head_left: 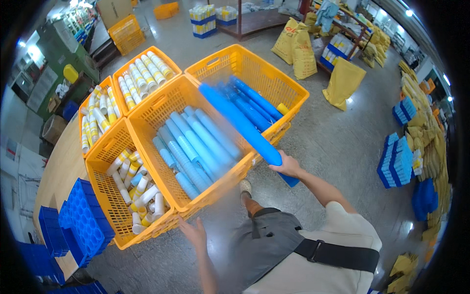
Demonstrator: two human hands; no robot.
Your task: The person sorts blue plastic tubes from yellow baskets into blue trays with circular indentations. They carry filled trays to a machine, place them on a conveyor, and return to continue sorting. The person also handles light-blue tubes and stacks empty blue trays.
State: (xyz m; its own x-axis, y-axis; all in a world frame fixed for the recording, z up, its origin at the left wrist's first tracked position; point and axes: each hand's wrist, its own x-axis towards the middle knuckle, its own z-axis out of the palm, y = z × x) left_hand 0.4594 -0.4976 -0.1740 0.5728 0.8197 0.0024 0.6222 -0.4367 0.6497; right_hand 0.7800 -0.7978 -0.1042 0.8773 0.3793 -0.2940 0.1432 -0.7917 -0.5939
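Note:
My right hand [289, 165] is closed around the near end of a long bright blue tube [240, 122], which slants up and away over the far-right orange crate. More bright blue shows just below that hand; whether it is a second tube I cannot tell. Behind the held tube, the far-right crate [289, 81] contains several darker blue tubes [254, 105] and a small yellow piece. Light blue tubes [196, 139] lie side by side in the middle crate [147, 117]. My left hand [195, 233] is open beside the front edge of the near-left crate, fingers apart and holding nothing.
The near-left crate [105, 196] holds jumbled white and yellow tubes [128, 171]. Two smaller crates behind carry similar tubes. Blue trays [85, 215] with round pockets sit on the wooden table [61, 171]. Yellow sacks [303, 54] and a stack of light blue tubes [395, 159] stand right.

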